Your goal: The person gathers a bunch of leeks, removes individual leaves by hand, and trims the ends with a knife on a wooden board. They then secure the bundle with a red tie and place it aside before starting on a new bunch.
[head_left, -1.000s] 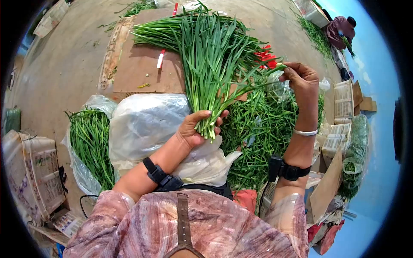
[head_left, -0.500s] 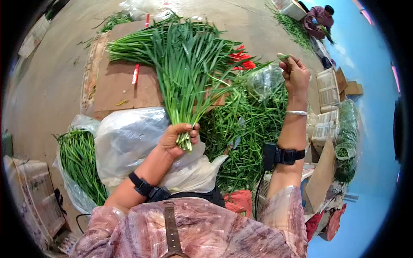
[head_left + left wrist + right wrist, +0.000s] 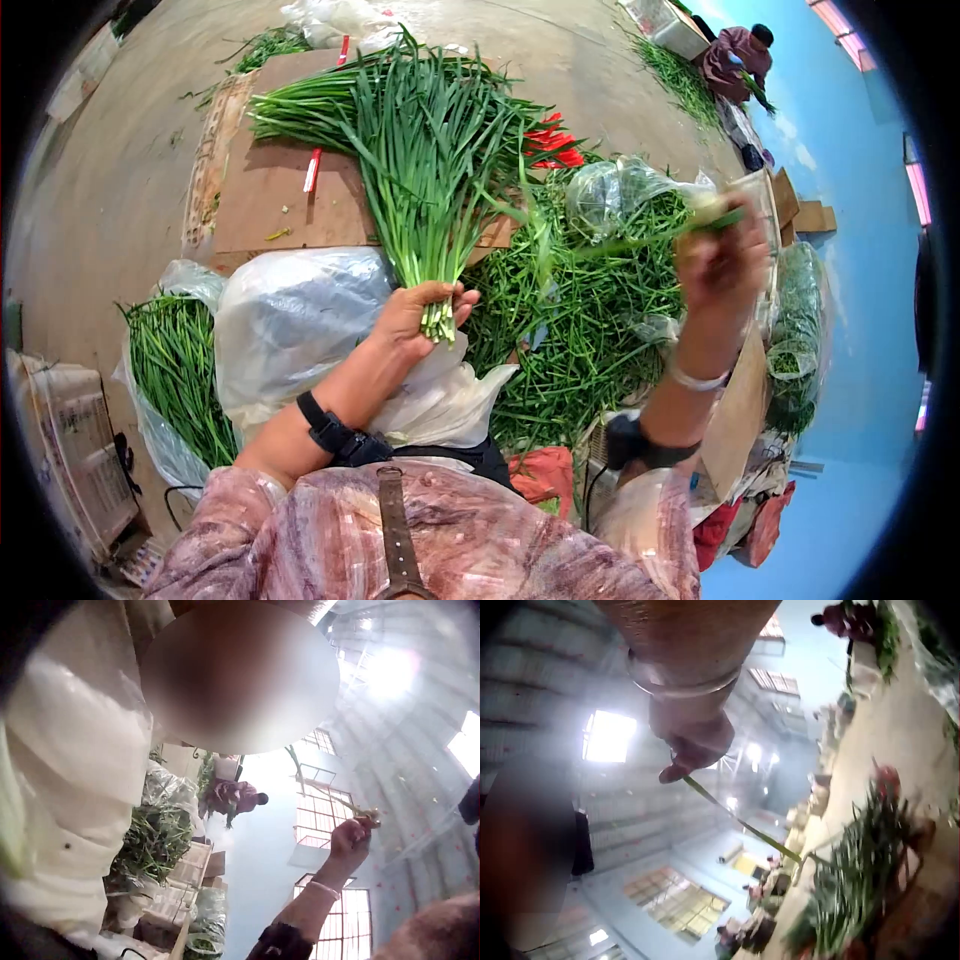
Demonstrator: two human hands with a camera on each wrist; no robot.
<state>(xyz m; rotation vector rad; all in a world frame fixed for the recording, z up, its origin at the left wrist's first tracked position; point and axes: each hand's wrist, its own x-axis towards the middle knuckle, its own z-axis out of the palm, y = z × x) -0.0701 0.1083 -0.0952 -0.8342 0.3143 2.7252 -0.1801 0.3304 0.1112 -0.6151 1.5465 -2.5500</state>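
A thick bunch of garlic chives (image 3: 425, 190) fans out away from me, and my left hand (image 3: 408, 318) grips its pale cut ends. Beneath its leaf tips another bundle of chives (image 3: 295, 112) lies crosswise on a brown board. Off to the right, my right hand (image 3: 724, 262) is blurred and pinches a long chive leaf (image 3: 640, 238) that trails back toward the bunch. The right wrist view shows that leaf (image 3: 742, 823) stretching down from the fingers. My left hand's fingers are hidden in the left wrist view.
A heap of loose green leaves (image 3: 580, 330) lies to the right of the bunch. White plastic (image 3: 300, 310) covers the space before me, beside a bag of chives (image 3: 178, 375). Red strips (image 3: 553, 143) lie past the bunch. Another person (image 3: 738, 62) sits at the far right.
My right hand has swung outward and down to the right, with the leaf pulled away from the bunch. My left hand keeps its grip on the bunch. The head view has shifted.
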